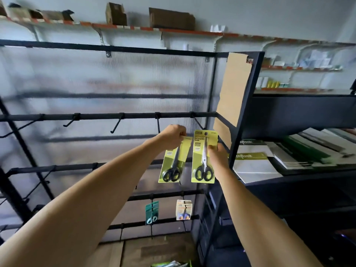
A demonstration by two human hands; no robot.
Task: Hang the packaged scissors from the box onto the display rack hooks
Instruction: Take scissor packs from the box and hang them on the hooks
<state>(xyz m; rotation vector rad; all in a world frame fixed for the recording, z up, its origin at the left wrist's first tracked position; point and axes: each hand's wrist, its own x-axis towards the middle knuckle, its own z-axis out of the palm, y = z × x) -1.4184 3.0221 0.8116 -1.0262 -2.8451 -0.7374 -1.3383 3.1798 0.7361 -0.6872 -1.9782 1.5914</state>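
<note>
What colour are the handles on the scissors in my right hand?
Black handles, on a yellow-green card, seen in the head view.

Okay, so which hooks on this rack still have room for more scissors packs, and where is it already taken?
On the top bar, the hooks left of the left hand, such as the middle hook, are bare. The second bar's left stretch looks free too. It is crowded at the right end, where both hands hold yellow packs, and lower right, where a green pack and a white pack hang.
</note>
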